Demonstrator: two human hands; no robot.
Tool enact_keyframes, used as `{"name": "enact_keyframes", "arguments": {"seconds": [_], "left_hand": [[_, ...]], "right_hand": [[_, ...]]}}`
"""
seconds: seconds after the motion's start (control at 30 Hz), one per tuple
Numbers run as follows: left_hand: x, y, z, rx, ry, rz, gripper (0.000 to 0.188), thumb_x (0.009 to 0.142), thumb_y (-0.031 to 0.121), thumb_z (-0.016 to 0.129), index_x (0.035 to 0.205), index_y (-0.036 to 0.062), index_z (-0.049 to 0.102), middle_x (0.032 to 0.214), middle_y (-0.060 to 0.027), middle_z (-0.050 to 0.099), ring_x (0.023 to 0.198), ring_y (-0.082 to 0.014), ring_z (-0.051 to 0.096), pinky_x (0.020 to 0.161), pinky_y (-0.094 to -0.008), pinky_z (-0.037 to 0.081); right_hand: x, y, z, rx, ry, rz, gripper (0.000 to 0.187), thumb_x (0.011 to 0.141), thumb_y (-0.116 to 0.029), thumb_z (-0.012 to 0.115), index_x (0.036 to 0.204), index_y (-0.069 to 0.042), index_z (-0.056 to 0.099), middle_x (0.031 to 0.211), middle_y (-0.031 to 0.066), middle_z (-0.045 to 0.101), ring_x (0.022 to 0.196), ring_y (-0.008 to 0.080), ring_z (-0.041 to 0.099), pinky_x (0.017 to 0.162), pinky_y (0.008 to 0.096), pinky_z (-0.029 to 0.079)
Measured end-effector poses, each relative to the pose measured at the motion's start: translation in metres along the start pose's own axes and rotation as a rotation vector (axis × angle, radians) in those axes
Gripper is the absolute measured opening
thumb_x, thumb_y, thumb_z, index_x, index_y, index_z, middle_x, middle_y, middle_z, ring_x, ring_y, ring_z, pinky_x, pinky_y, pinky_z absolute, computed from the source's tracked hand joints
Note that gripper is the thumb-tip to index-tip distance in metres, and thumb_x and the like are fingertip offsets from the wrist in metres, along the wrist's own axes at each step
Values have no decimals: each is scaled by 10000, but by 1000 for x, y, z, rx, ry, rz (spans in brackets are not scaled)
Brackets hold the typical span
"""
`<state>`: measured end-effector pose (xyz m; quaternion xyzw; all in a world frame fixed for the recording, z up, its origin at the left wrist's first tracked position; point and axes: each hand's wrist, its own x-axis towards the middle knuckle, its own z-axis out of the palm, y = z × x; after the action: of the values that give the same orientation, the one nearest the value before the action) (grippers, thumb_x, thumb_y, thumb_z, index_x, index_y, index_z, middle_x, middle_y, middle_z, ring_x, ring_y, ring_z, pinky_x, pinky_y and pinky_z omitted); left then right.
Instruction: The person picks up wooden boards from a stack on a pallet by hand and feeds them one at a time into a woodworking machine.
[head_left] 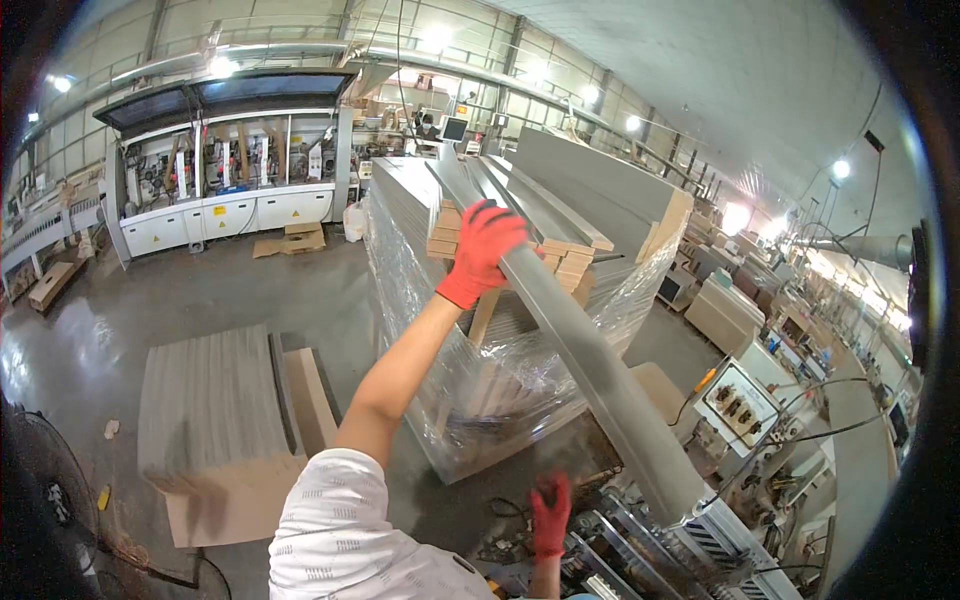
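Head: left hand [487, 250], fingers clamped on grey board [590, 360]; right hand [551, 515] near machine [635, 548], fingers blurred, cannot tell.

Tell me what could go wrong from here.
1. Only the left hand grips the long grey board, up near its far end, so the board might twist or slip.
2. The board's upper end lies close to the stacked strips; a sideways swing could knock some off.
3. The right hand, off the board and blurred, is beside the machine; fingers could catch on its parts.
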<state>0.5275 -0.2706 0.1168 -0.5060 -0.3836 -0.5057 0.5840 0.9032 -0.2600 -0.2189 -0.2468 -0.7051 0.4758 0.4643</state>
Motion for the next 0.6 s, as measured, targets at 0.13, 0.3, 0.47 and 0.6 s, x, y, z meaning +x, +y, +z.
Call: {"name": "enact_keyframes", "arguments": {"seconds": [0.13, 0.3, 0.47, 0.6], "left_hand": [[1, 62, 10, -177, -105, 410, 368, 678, 208, 835, 1000, 226, 659, 1130, 12, 668, 1023, -249, 631, 974, -521, 473], [7, 150, -12, -199, -97, 731, 244, 674, 241, 786, 896, 266, 687, 1111, 43, 675, 1029, -231, 626, 915, -465, 510], [8, 119, -22, -46, -278, 489, 367, 732, 247, 731, 1099, 225, 716, 1250, -34, 657, 1161, -286, 596, 1026, -536, 432], [-9, 167, -9, -293, -706, 438, 692, 579, 467, 771, 1174, 134, 653, 1244, -79, 619, 1206, -337, 566, 1082, -618, 376]], "right_hand": [[33, -161, -5, 309, 68, -169, 642, 929, -92, 694, 1503, -58, 407, 1415, 121, 542, 1258, 247, 539, 1063, 379, 429], [0, -229, -13, 886, 470, -355, 612, 1036, -288, 553, 1550, -59, 312, 1349, 148, 560, 1238, 283, 542, 1051, 425, 450], [-66, -93, -116, -242, 1040, -312, 762, 924, -67, 657, 1563, -23, 244, 1625, 174, 285, 1364, 301, 437, 1147, 444, 373], [-167, -42, -215, -287, 1399, -94, 560, 998, -424, 598, 1414, -61, 499, 1411, 62, 546, 1242, 237, 550, 1099, 438, 439]]}}
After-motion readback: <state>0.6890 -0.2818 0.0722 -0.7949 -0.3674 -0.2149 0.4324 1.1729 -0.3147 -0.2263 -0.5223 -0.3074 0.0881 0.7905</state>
